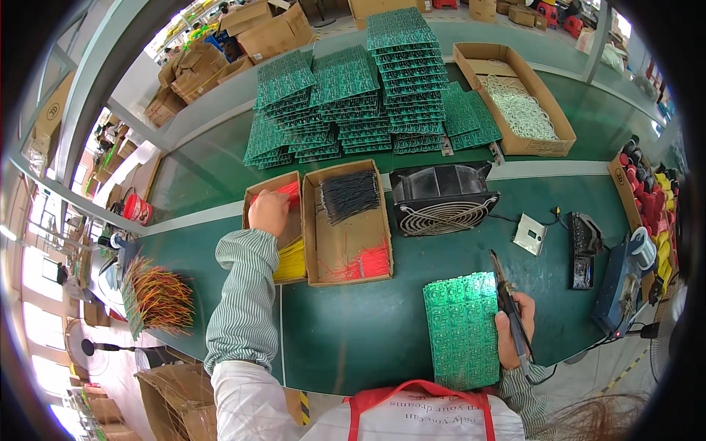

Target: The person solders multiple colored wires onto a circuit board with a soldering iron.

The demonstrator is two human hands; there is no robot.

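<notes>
- Beneath both hands, a dark green workbench (346,331) is crossed by pale strips.
- Near its front edge, right of the middle, a flat rectangular panel of bright green printed circuit boards (462,331) is laid.
- At the panel's right edge, a slim, dark-handled soldering iron (507,290) is held in the right hand (516,331), whose fingers are curled around the handle; the tip is pointed away from the bench's front edge. Whether the panel is also gripped cannot be told.
- Near the bench's left edge, a bushy bundle of thin orange wires (162,294) is seen.
- Farther in, the left hand (269,213) is lowered, fingers bent, into a narrow brown cardboard box (245,213) at its red wires (288,195); since the fingertips are hidden, whether any wire is held cannot be told. Yellow wires (291,259) are kept in the box's front end.
- Just beside it, black wires (350,197) are held in a wider brown cardboard box (327,246).
- To the right, a black fan with a round wire guard (445,198) is placed.
- Toward the bench's far edge, green circuit panels are piled in tall stacks (404,73).
- Beyond the bench, brown cardboard cartons (276,33) are heaped.
</notes>
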